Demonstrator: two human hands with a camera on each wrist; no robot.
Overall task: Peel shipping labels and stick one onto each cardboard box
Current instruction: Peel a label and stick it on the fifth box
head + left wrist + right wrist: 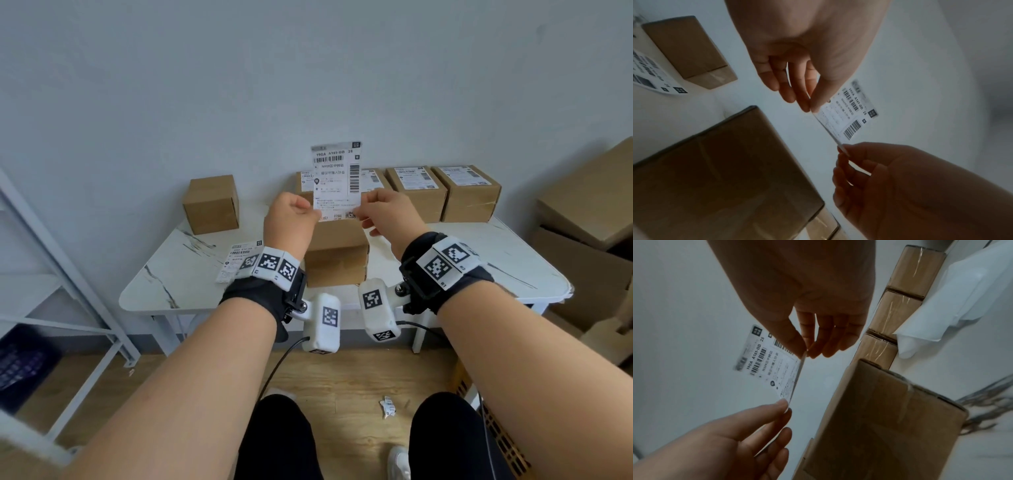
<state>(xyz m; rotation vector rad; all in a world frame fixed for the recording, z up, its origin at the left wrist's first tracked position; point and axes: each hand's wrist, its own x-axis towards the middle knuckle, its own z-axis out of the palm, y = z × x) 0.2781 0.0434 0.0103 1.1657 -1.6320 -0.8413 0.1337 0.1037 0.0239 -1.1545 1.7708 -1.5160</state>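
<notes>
Both hands held a shipping label (337,178) upright above the plain cardboard box (337,255) at the table's (178,291) near middle, the left hand (291,219) pinching its lower left corner and the right hand (390,212) its lower right.

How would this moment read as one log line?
step: peeling | both hands pinch label | above unlabelled box

- plain pale grey wall (239,85) behind everything
- white marble-look table (178,274) with rounded corners
- light wood floor (359,383)
- grey metal shelf frame (61,260) off to the left
</notes>
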